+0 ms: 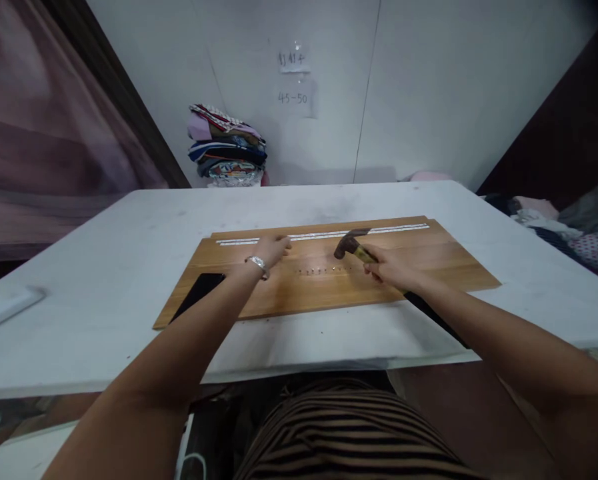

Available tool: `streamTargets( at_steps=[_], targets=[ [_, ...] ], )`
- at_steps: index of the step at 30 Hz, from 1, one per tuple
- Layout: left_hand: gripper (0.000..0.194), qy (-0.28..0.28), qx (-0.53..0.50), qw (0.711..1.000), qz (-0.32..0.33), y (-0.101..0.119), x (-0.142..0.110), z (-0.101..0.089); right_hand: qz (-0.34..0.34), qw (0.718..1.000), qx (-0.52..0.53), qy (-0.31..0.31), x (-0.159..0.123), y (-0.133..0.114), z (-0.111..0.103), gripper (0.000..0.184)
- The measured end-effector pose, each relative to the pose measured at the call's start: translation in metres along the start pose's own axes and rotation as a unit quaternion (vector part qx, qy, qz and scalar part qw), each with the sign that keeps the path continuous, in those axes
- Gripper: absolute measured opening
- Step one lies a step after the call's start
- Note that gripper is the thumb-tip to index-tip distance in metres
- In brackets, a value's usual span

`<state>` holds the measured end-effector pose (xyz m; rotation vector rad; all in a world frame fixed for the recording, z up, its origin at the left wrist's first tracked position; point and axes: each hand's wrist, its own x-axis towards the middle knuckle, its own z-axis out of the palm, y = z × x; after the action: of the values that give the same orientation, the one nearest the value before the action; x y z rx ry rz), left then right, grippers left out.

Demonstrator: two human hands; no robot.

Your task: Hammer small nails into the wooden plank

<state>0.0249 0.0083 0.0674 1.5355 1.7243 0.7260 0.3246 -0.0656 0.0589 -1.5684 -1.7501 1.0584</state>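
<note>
A wooden board (pixel 279 293) lies flat on the white table. Along its far side run two pale strips (pixel 319 236) marked like rulers. My right hand (pixel 386 267) is wrapped round the yellowish handle of a claw hammer (pixel 351 245), whose dark head hovers over the board. Near the strips' left half is my left hand (pixel 273 249), wearing a silver bracelet (pixel 259 264); its fingers are drawn together, and anything in them is too small to make out. Between the hands, a row of small nails (pixel 319 271) stands in the board.
A flat black object (pixel 199 292) rests on the board's left end, and another dark one (pixel 436 319) lies under my right forearm. Folded clothes (pixel 229 147) are stacked against the wall. A white object (pixel 9 308) lies at the table's left edge.
</note>
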Motion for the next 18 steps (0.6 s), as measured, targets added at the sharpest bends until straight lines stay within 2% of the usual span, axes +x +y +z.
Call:
streamTargets(
  at_steps=[2, 4, 6, 10, 13, 18],
  targets=[
    [0.026, 0.054, 0.107, 0.992, 0.039, -0.028, 0.009, -0.007, -0.048, 0.997, -0.067, 0.005, -0.006, 0.005, 0.001, 0.05],
    [0.03, 0.066, 0.191, 0.975, 0.087, -0.048, 0.011, -0.008, -0.092, 0.988, -0.121, 0.01, -0.009, 0.007, 0.003, 0.048],
    [0.035, 0.049, 0.247, 0.96, 0.123, -0.06, 0.008, -0.003, -0.113, 0.982, -0.153, 0.014, -0.009, 0.006, 0.004, 0.045],
    [0.036, 0.026, 0.31, 0.934, 0.177, -0.066, 0.005, 0.011, -0.12, 0.977, -0.173, 0.016, -0.008, 0.008, 0.007, 0.048],
    [0.033, 0.019, 0.351, 0.918, 0.184, -0.068, 0.009, 0.018, -0.12, 0.976, -0.182, 0.015, -0.008, 0.012, 0.009, 0.054],
    [0.033, 0.022, 0.368, 0.909, 0.195, -0.075, 0.015, 0.024, -0.085, 0.975, -0.205, 0.008, -0.012, 0.012, 0.008, 0.053]
  ],
)
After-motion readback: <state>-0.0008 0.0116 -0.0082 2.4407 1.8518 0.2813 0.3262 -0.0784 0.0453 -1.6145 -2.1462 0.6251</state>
